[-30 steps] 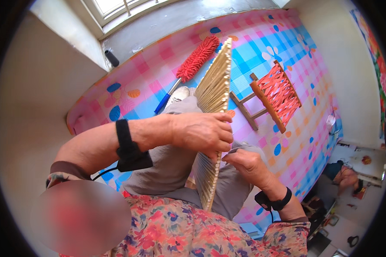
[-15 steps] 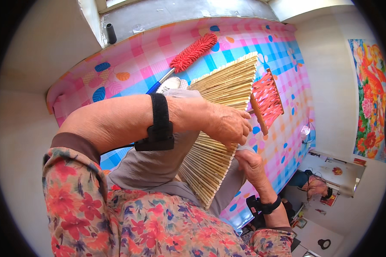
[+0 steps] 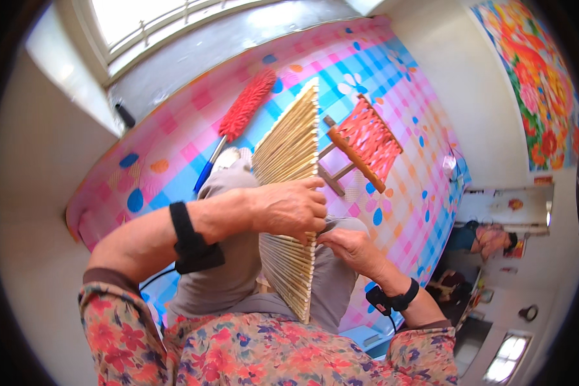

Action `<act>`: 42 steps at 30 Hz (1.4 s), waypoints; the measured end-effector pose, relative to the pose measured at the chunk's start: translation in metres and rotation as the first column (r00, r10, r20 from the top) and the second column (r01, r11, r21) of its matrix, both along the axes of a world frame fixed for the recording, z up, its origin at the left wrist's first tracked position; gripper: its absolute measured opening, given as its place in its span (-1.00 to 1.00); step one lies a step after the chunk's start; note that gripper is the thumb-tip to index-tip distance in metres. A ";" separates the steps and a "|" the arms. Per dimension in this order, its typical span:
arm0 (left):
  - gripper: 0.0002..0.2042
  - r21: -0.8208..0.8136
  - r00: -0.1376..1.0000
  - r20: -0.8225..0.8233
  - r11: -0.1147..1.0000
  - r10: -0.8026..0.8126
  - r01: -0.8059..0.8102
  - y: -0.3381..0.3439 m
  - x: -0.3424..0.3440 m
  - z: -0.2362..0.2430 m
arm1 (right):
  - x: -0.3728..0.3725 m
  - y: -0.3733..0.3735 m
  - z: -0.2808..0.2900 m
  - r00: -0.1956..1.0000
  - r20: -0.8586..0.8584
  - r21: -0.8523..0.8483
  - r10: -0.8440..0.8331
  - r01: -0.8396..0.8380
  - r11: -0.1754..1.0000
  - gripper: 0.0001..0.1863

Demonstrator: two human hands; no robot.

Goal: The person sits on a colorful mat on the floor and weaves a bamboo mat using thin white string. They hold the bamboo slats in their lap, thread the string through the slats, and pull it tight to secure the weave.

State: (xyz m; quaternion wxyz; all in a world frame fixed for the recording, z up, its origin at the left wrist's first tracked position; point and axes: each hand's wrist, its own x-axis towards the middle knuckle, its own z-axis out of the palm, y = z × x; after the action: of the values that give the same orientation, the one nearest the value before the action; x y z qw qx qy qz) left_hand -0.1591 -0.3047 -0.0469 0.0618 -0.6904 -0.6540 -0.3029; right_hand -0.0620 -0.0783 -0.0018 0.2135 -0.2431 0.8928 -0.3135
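Item: bamboo-stick mat (image 3: pixel 289 193), stood on edge over the lap, left hand (image 3: pixel 289 209) clamped across its middle, right hand (image 3: pixel 350 248) pinching the near edge; 2-handed grip best kept firm so sticks stayed aligned; red duster (image 3: pixel 244 106) and stool (image 3: pixel 363 145) lay beyond.

A red fluffy duster (image 3: pixel 246 106) with a blue handle lies on the pink-and-blue checked mat (image 3: pixel 399 96). Near it a small wooden stool (image 3: pixel 360 145) with a red woven seat lies tipped on its side. A bright floral picture (image 3: pixel 534 77) hangs on the wall, apparently cloth.
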 end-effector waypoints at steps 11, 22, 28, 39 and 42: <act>-0.76 -0.049 0.993 -0.113 0.998 -0.045 0.040 -0.005 -0.003 0.010 | -0.002 0.002 -0.015 0.998 -0.026 -0.180 0.063 -0.066 0.982 -0.87; -0.75 -0.116 0.996 -0.094 0.993 0.002 -0.013 -0.009 0.001 0.021 | -0.001 -0.011 -0.022 0.997 -0.068 -0.221 0.044 -0.058 0.974 -0.90; -0.74 -0.106 0.996 -0.091 0.994 0.005 -0.014 -0.010 0.001 0.020 | 0.001 -0.021 -0.019 0.998 0.039 -0.143 -0.045 0.050 0.988 -0.78; -0.76 -0.098 0.993 -0.116 0.995 0.020 -0.032 -0.013 0.003 0.019 | 0.012 -0.048 -0.011 0.959 0.155 -0.146 -0.236 0.259 0.955 -0.77; -0.76 -0.116 0.996 -0.092 0.993 -0.003 -0.008 -0.014 0.001 0.016 | 0.015 -0.061 -0.021 0.930 0.169 -0.187 -0.328 0.357 0.915 -0.80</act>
State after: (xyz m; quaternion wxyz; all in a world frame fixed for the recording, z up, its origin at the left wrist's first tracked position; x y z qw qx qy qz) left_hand -0.1580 -0.3191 -0.0306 0.0519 -0.7051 -0.6680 -0.2321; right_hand -0.0473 -0.1391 -0.0232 0.1871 -0.0830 0.8661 -0.4561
